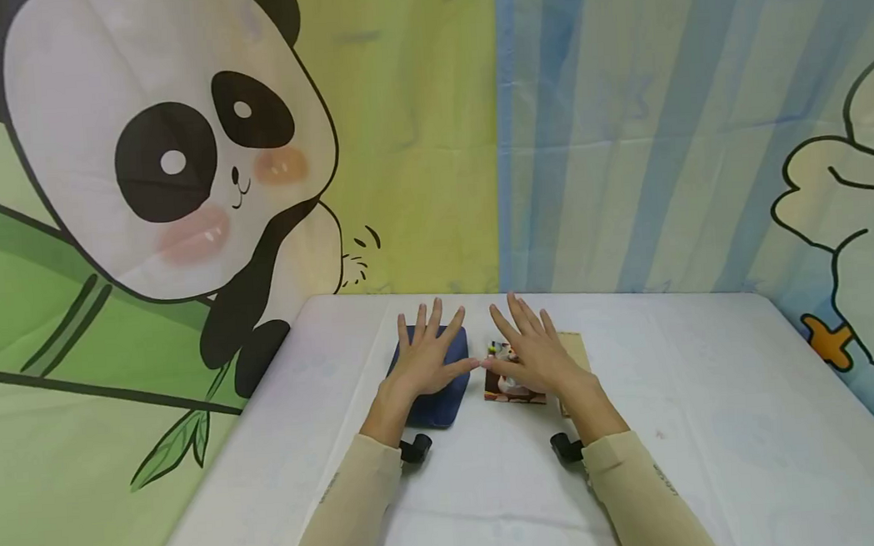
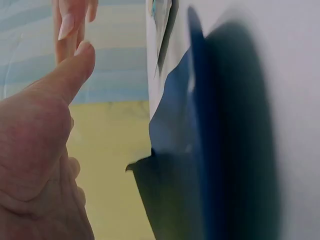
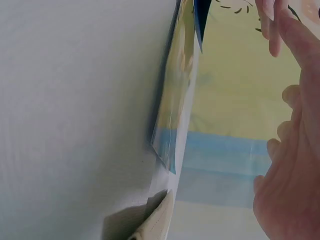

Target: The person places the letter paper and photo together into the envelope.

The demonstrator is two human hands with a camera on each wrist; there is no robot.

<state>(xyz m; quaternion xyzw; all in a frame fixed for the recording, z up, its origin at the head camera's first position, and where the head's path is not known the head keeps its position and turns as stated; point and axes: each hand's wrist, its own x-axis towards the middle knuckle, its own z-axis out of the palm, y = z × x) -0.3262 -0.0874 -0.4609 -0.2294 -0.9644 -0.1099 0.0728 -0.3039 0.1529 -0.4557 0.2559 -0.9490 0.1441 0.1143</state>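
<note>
My left hand (image 1: 423,364) is held palm down with fingers spread, above a dark blue flat item with rounded corners (image 1: 439,408). In the left wrist view the blue item (image 2: 170,110) shows a raised edge, and a gap separates it from the hand (image 2: 35,140). My right hand (image 1: 538,357), fingers also spread, hovers over a glossy picture card or booklet (image 1: 510,392) and partly hides it. Beside that lies a beige flat item (image 1: 575,346), partly under the right hand and wrist. The two thumb tips meet or nearly meet. Neither hand holds anything.
All these things lie on a white table (image 1: 717,423). Behind it hangs a printed cloth with a panda (image 1: 174,155) and blue stripes (image 1: 623,128). A black wrist fitting (image 1: 416,448) sits at the left sleeve and another black fitting (image 1: 565,447) at the right.
</note>
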